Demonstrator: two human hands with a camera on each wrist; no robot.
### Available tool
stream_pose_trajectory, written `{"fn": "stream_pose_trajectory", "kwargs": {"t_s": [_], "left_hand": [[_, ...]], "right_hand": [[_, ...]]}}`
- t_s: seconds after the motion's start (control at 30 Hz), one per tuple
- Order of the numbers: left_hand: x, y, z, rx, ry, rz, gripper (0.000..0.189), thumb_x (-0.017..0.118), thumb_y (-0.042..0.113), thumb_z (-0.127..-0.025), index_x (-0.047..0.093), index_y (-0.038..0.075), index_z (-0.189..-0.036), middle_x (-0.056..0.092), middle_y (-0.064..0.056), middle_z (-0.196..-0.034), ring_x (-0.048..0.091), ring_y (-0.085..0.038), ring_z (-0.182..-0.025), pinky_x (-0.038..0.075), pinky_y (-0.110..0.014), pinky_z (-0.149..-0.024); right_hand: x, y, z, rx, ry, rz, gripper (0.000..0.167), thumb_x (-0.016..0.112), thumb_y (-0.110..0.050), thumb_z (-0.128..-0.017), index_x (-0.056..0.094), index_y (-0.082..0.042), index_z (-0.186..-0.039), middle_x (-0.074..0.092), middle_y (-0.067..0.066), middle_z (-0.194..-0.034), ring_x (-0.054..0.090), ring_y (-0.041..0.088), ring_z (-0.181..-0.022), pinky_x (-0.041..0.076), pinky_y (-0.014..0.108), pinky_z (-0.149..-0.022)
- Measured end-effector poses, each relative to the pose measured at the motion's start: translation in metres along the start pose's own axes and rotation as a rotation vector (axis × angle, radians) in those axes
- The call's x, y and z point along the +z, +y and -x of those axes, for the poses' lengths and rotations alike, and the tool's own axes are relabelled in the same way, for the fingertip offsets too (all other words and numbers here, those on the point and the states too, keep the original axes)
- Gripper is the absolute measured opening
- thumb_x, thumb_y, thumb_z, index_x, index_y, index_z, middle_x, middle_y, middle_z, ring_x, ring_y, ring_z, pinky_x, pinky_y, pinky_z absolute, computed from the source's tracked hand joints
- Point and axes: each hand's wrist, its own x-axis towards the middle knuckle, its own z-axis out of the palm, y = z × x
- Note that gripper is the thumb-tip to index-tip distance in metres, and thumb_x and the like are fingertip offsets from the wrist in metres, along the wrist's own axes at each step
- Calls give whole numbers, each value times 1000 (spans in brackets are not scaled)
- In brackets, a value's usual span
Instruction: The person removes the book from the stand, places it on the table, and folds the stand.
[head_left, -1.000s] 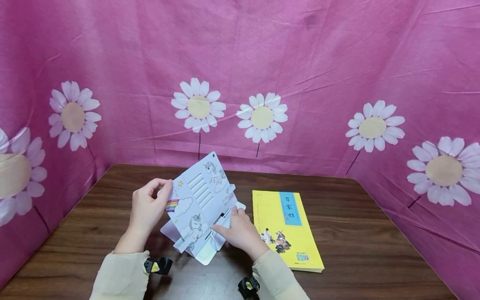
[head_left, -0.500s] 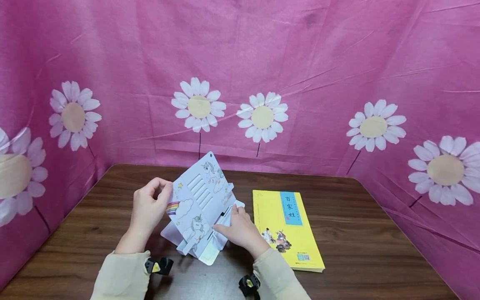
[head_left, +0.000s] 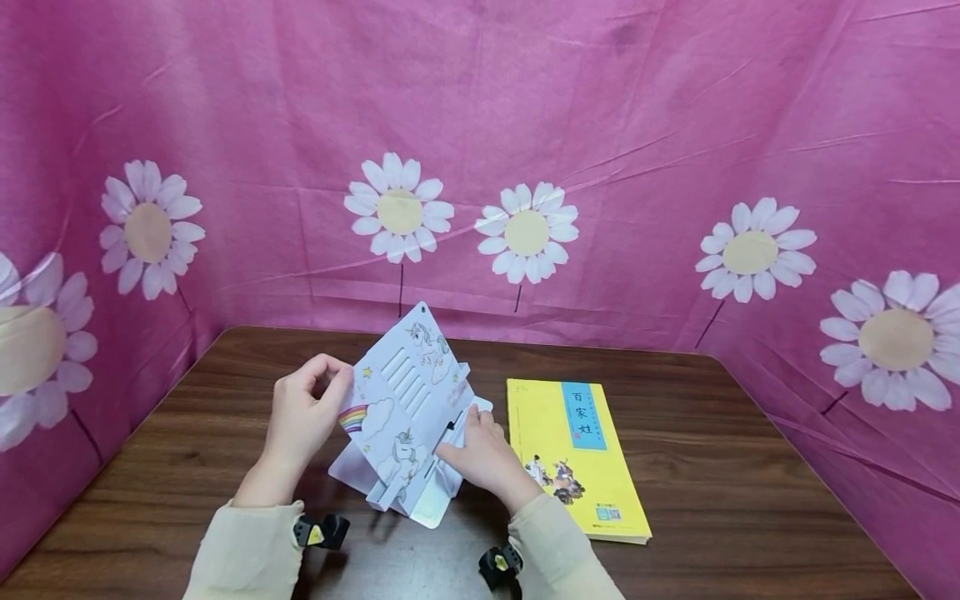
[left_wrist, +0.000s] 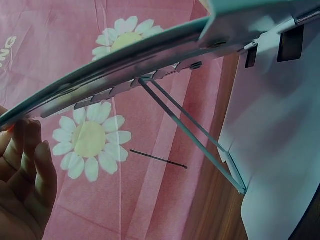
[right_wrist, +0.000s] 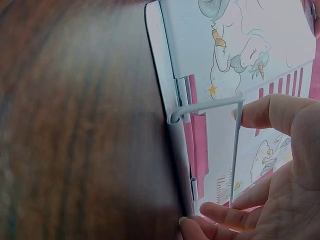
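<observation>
A white metal book stand printed with unicorns and a rainbow stands propped at an angle on the table. My left hand pinches the left edge of its slotted back panel between thumb and fingers. Behind the panel, the left wrist view shows a wire strut running from the ridges down to the base plate. My right hand holds the stand's right side, low by the base. Its thumb touches a white wire page holder in the right wrist view, with the other fingers at the bottom edge.
A yellow book with a blue title strip lies flat just right of my right hand. Dark wood-grain table extends beneath everything. A pink cloth printed with daisies hangs behind and at both sides.
The stand has shifted slightly to the right, its lower left corner most of all. My left hand has moved a little right with the panel; my right hand keeps its hold.
</observation>
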Motion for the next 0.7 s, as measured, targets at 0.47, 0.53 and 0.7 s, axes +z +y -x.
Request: {"fn": "stream_pose_trajectory", "kwargs": {"t_s": [0.47,0.53,0.7], "left_hand": [[-1,-1,-1,17,-35,4,11,65,10,-92,71,7,-83,53,5,-59,43,-3,-53,36,-20,-49],[-1,-1,-1,10,-35,1,11,66,10,-91,71,7,-83,53,6,-59,44,-3,-53,36,-20,-49],[-1,1,-2,-3,-23,-15,10,67,11,-91,72,8,-83,55,5,-59,45,-3,-53,37,-19,-50]], "right_hand": [[0,0,0,0,3,-11,92,62,-38,-84,24,14,-150,29,29,-155,35,41,-140,35,54,-113],[0,1,-1,-3,3,-8,92,62,-38,-84,23,14,-150,29,29,-155,35,41,-140,35,54,-113],[0,0,-1,-6,0,-6,92,61,-38,-84,23,14,-150,29,29,-155,36,41,-139,36,54,-112]]}}
